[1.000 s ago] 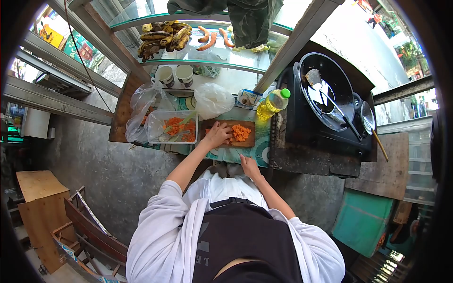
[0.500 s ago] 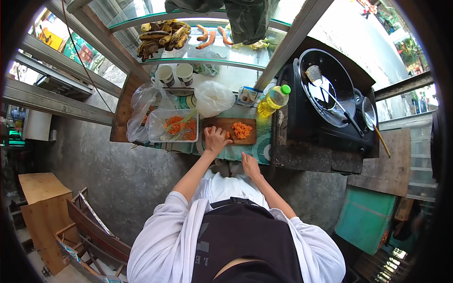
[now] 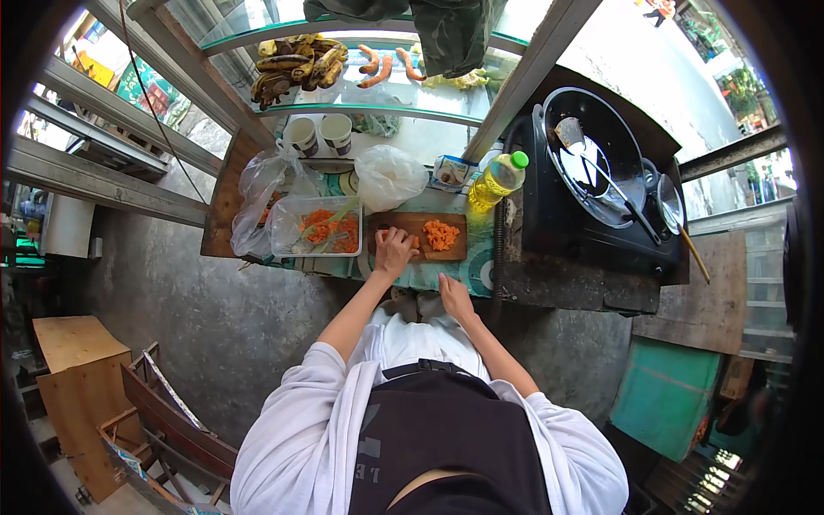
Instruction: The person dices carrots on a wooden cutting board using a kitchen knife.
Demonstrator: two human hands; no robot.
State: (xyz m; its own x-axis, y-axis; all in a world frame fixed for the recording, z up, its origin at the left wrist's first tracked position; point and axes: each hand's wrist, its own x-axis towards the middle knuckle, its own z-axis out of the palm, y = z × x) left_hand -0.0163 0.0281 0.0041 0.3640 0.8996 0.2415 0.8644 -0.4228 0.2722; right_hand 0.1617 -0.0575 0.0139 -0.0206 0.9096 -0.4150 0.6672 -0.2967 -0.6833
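Note:
On the wooden cutting board (image 3: 448, 249), my left hand (image 3: 395, 252) presses bent fingers onto an orange piece of carrot (image 3: 415, 244), mostly covered by the fingers. A small heap of diced carrot (image 3: 440, 235) lies on the board's right part. My right hand (image 3: 456, 296) is at the table's front edge, just below the board, its fingers curled closed with the thumb along the top; what it holds, if anything, I cannot make out. Left of the board stands a clear plastic container (image 3: 316, 251) with shredded orange carrot (image 3: 326, 227) and some pale green strips inside.
A bottle of yellow oil (image 3: 493, 189) stands right of the board, near the black stove (image 3: 549, 223) with its wok (image 3: 618, 210). White plastic bags (image 3: 390, 178), two paper cups (image 3: 336, 133) and a small packet (image 3: 450, 173) sit behind. Bananas (image 3: 300, 64) rest on the glass shelf above.
My left hand has shifted slightly on the carrot, its fingers bunched closer together. My right hand stays almost in place, and the diced heap looks the same.

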